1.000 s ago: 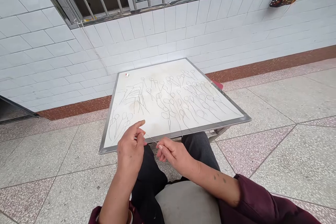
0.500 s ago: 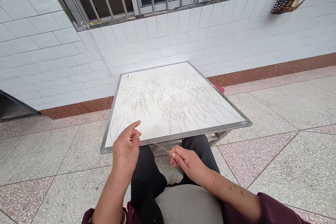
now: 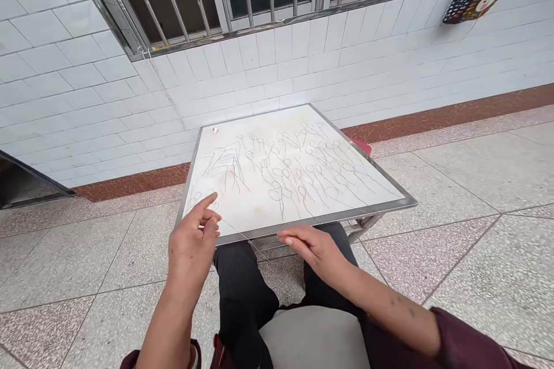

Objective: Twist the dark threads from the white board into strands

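1. Left hand (image 3: 193,242): positioned over the near left corner of the table. Index finger extended; thumb and remaining fingertips closed together on one end of the thin strand. Nearby looped strands on the table are partly hidden behind this hand.
2. Small white-and-red object (image 3: 215,131): located near the far left corner of the table.
3. Bent strands (image 3: 234,164): a group of thin angled pieces lying on the left part of the table, beyond the left hand.
4. Thin strand (image 3: 248,239): runs from the left fingertips down and to the right, crossing the table's near edge in view. Its lower end lies below the right fingertips, apart from them.
5. Table (image 3: 255,207): white top, grey edging, set at the tiled wall (image 3: 281,72).
6. Looped strands (image 3: 309,169): many pieces, each a loop with a tail, spread across the middle and right of the table.
7. Right hand (image 3: 311,248): in front of the table's near edge. Fingers held together, thumb close beneath; whether the tips meet cannot be determined.
8. Dark patterned bag (image 3: 476,3): hangs at upper right, below the window bars.
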